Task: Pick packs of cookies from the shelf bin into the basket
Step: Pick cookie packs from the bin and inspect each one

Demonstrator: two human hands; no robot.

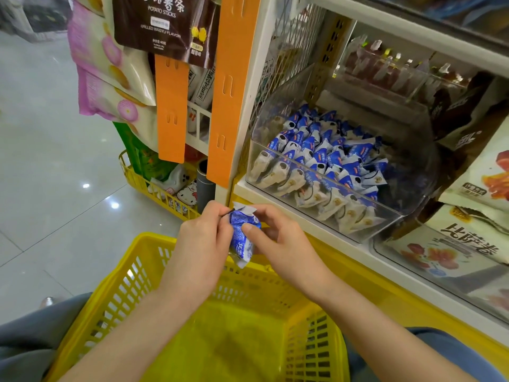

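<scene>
Far left of the grip, up and away from it, snack bags hang on the shelf end, among them a brown potato sticks bag [162,20]. Beneath them a small yellow crate [137,179] of oddments stands on the tiled floor. Two orange strips [231,86] hang straight above the grip. The left hand [205,238] has its fingers curled in and pinches the left edge and top corner of a single blue-and-white cookie pack [243,238]. The pack stands roughly upright between both hands, above the far rim of the yellow basket [248,343], which sits directly below the grip and close to the person. The right hand [278,241] holds the pack's other side, with the thumb pressed on its front and the fingers curled behind it. Up and to the right of the grip, a clear shelf bin [358,216] holds a heap of like cookie packs [325,158], well apart from the held one. Farther right lie larger snack bags [468,249].
</scene>
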